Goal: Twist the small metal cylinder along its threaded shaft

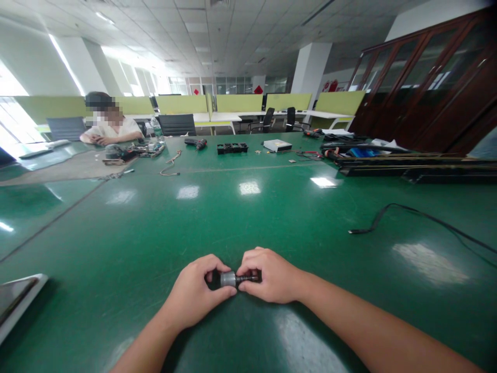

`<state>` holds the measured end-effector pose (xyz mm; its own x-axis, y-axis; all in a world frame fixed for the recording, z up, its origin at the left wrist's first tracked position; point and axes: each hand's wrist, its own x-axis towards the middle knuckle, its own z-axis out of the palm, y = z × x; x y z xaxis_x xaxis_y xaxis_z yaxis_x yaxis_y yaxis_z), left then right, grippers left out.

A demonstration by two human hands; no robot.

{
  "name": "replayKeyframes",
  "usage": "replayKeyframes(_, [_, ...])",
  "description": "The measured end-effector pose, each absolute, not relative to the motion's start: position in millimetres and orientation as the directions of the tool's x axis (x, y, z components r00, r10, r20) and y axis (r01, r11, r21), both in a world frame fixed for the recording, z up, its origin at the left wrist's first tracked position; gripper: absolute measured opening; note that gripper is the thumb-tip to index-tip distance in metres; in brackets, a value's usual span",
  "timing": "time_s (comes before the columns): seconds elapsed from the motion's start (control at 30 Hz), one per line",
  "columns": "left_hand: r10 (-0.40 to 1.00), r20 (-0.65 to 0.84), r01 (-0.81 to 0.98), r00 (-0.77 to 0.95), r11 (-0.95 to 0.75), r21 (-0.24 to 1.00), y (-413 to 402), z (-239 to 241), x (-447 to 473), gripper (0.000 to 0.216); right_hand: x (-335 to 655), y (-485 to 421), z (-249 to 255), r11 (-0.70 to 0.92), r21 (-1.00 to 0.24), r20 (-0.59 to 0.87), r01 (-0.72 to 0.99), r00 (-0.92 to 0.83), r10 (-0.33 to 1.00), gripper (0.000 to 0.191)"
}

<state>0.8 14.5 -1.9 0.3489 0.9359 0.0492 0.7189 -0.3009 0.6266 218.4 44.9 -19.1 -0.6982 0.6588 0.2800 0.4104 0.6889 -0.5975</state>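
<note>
One grey metal cylinder with a thin, dark, ribbed shaft (pixel 228 279): held lengthwise, left to right, low in the middle of the view, over the glossy green tabletop (pixel 217 223); cannot tell whether touching it.
Bare left hand (pixel 196 290): pinching the cylinder between thumb and fingers.
Bare right hand (pixel 269 277): pinching the shaft, just beside the left fingertips.
Curled fingers (pixel 214 261): partly hiding both ends of the part.
Left edge: flat white-rimmed slab with a dark face (pixel 11 303), cut off by the view.
Right side: flat black cable with a metal tip (pixel 365 231), well apart from both hands.
Far side: dark pistol-shaped power drill (pixel 196 143), black slotted block (pixel 232 149), flat silvery box (pixel 277 145), spaced in a row.
Far right: stacked long black bars (pixel 388 168), blocking part of the tabletop.
Far left: clear plastic bottle (pixel 157 129) near a seated person in a pale top (pixel 116 129).
</note>
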Motion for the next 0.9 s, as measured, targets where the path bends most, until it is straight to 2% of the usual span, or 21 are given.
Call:
replayKeyframes(0.37, [0.942,0.027,0.728,0.335,-0.277,0.627,14.2,-0.7,1.9,0.022,218.3,45.0,-21.2,0.709,-0.591,0.333,0.383,-0.685,0.648,0.009])
replayKeyframes(0.9, [0.939,0.033,0.722,0.342,-0.286,0.631,14.4,-2.2,1.9,0.022,222.9,45.7,-21.2,0.709,-0.593,0.335,0.382,-0.684,0.648,0.008])
